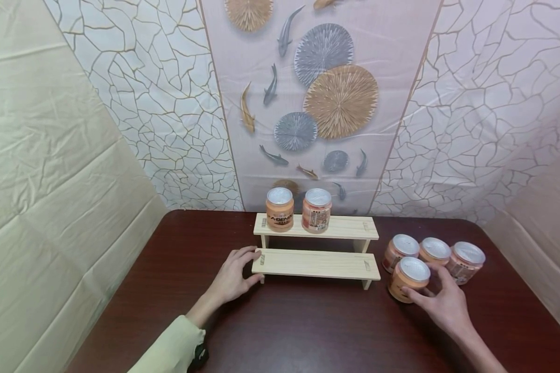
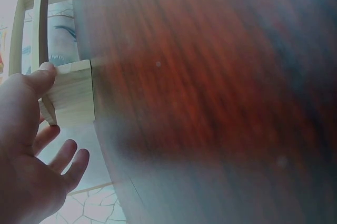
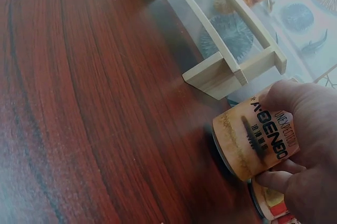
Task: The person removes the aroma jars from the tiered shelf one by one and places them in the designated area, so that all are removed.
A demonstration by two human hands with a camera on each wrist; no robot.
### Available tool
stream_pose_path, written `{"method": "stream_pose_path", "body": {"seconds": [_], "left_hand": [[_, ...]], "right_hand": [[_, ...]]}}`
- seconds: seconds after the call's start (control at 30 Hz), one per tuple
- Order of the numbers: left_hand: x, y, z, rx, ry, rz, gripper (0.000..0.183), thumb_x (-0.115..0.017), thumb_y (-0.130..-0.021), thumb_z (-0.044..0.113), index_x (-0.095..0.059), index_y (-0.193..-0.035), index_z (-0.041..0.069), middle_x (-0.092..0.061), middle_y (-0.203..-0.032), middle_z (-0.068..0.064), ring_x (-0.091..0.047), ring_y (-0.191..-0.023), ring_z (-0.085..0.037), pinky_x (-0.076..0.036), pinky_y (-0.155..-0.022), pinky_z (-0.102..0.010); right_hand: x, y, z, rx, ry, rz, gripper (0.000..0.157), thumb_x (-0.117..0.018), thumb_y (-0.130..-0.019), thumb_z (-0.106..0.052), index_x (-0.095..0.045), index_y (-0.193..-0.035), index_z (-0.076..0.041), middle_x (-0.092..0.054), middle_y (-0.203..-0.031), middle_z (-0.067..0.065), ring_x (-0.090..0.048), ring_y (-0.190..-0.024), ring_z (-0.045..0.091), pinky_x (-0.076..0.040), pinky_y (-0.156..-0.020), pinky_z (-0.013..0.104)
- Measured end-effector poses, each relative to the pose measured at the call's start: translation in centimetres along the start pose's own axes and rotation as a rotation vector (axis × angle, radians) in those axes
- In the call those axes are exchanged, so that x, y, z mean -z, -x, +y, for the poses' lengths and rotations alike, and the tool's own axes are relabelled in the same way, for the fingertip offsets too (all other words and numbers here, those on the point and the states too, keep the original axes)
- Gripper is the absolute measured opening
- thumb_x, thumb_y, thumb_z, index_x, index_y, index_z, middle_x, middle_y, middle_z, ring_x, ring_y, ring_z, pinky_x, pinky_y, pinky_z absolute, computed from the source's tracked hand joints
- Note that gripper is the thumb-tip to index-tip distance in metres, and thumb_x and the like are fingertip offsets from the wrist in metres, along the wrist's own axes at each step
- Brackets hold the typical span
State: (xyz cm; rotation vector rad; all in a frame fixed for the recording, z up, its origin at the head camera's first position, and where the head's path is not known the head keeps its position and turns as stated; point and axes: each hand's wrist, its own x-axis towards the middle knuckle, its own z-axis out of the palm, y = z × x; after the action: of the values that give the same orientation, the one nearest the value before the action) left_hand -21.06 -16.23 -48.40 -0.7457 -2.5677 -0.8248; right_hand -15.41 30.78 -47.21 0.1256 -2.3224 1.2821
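Observation:
A two-step wooden shelf rack [image 1: 315,262] stands on the table, and my left hand [image 1: 233,275] grips the left end of its lower board. In the left wrist view the thumb [image 2: 43,78] lies on the board's front edge, with the other fingers spread around the end. My right hand [image 1: 443,300] holds an orange jar with a silver lid [image 1: 409,280] between thumb and fingers, right of the rack. Black lettering on that jar [image 3: 255,134] faces the right wrist camera. On the upper board sit two similar jars, one at left [image 1: 280,210] and another [image 1: 316,211] beside it.
Three more silver-lidded jars cluster behind the held one: a left jar [image 1: 401,251], a middle jar [image 1: 435,250] and a right jar [image 1: 466,261]. The dark wooden table [image 1: 280,331] ends at a patterned cloth backdrop [image 1: 186,129], with cloth on both sides too.

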Motion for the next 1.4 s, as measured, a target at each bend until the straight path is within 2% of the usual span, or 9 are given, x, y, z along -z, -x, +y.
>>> {"method": "stream_pose_path", "body": {"seconds": [0.1, 0.33, 0.63, 0.87, 0.93, 1.03, 1.13, 1.27, 1.4], "left_hand": [[-0.1, 0.0, 0.0, 0.003, 0.0, 0.003, 0.054, -0.086, -0.079, 0.019, -0.066, -0.126, 0.001, -0.058, -0.135, -0.018, -0.054, -0.116, -0.037, -0.046, -0.094, -0.053], [-0.1, 0.1, 0.1, 0.012, 0.008, 0.002, 0.055, -0.086, -0.079, 0.019, -0.066, -0.126, 0.001, -0.058, -0.135, -0.018, -0.054, -0.115, -0.037, -0.046, -0.095, -0.053], [-0.1, 0.1, 0.1, -0.003, 0.021, 0.01, 0.054, -0.086, -0.079, 0.019, -0.066, -0.125, 0.0, -0.058, -0.134, -0.019, -0.054, -0.115, -0.039, -0.046, -0.095, -0.053], [-0.3, 0.1, 0.0, 0.003, 0.016, 0.02, 0.053, -0.086, -0.078, 0.016, -0.066, -0.125, 0.001, -0.059, -0.134, -0.019, -0.054, -0.115, -0.037, -0.046, -0.094, -0.053], [-0.3, 0.1, 0.1, 0.004, 0.014, 0.018, 0.053, -0.086, -0.078, 0.016, -0.066, -0.125, 0.001, -0.059, -0.134, -0.018, -0.054, -0.115, -0.037, -0.047, -0.094, -0.053], [-0.2, 0.0, 0.1, -0.002, 0.014, 0.015, 0.054, -0.086, -0.079, 0.017, -0.066, -0.126, 0.001, -0.058, -0.134, -0.018, -0.054, -0.115, -0.037, -0.047, -0.094, -0.053], [-0.2, -0.1, 0.2, -0.007, 0.011, 0.013, 0.053, -0.086, -0.079, 0.017, -0.066, -0.126, 0.001, -0.059, -0.134, -0.017, -0.054, -0.114, -0.037, -0.047, -0.094, -0.052], [-0.1, -0.1, 0.2, -0.007, 0.009, 0.014, 0.053, -0.086, -0.079, 0.017, -0.066, -0.125, 0.001, -0.059, -0.134, -0.018, -0.054, -0.114, -0.037, -0.047, -0.094, -0.052], [-0.1, 0.0, 0.1, -0.008, 0.004, 0.016, 0.054, -0.086, -0.078, 0.018, -0.066, -0.125, 0.001, -0.059, -0.134, -0.017, -0.055, -0.113, -0.037, -0.047, -0.094, -0.052]], "right_hand": [[0.0, 0.1, 0.0, -0.011, 0.009, -0.007, 0.067, -0.086, -0.064, 0.016, -0.051, -0.121, 0.01, -0.056, -0.116, 0.014, -0.045, -0.102, -0.018, -0.049, -0.074, 0.01], [0.2, 0.2, -0.5, -0.037, 0.085, -0.04, 0.069, -0.087, -0.067, 0.011, -0.049, -0.125, 0.008, -0.053, -0.122, 0.021, -0.058, -0.112, 0.011, -0.047, -0.077, 0.008], [0.2, 0.3, -0.2, -0.022, 0.056, -0.037, 0.07, -0.086, -0.066, 0.013, -0.049, -0.126, 0.008, -0.052, -0.122, 0.015, -0.046, -0.109, -0.01, -0.046, -0.079, 0.007], [0.2, 0.3, -0.4, -0.029, 0.082, -0.066, 0.073, -0.086, -0.068, 0.012, -0.044, -0.128, 0.012, -0.052, -0.123, 0.03, -0.054, -0.113, 0.046, -0.04, -0.079, 0.002], [0.3, 0.2, -0.5, -0.018, 0.122, -0.056, 0.073, -0.087, -0.067, 0.008, -0.045, -0.127, 0.012, -0.054, -0.121, 0.032, -0.054, -0.109, 0.051, -0.037, -0.079, 0.001], [0.6, 0.1, -0.8, 0.022, 0.204, 0.003, 0.074, -0.09, -0.064, 0.002, -0.049, -0.124, 0.011, -0.057, -0.115, 0.029, -0.057, -0.103, 0.044, -0.034, -0.079, 0.005], [0.8, 0.0, -1.2, 0.089, 0.231, 0.095, 0.074, -0.091, -0.06, 0.002, -0.052, -0.122, 0.011, -0.057, -0.111, 0.025, -0.056, -0.097, 0.021, -0.033, -0.08, 0.01], [0.7, -0.7, -2.1, 0.206, 0.151, 0.184, 0.07, -0.086, -0.058, 0.01, -0.053, -0.119, 0.015, -0.053, -0.11, 0.027, -0.048, -0.096, -0.004, -0.036, -0.085, 0.006], [0.1, -1.7, -3.5, 0.311, 0.081, 0.19, 0.066, -0.083, -0.058, 0.013, -0.055, -0.117, 0.017, -0.053, -0.111, 0.03, -0.047, -0.103, -0.005, -0.038, -0.088, 0.006]]}}
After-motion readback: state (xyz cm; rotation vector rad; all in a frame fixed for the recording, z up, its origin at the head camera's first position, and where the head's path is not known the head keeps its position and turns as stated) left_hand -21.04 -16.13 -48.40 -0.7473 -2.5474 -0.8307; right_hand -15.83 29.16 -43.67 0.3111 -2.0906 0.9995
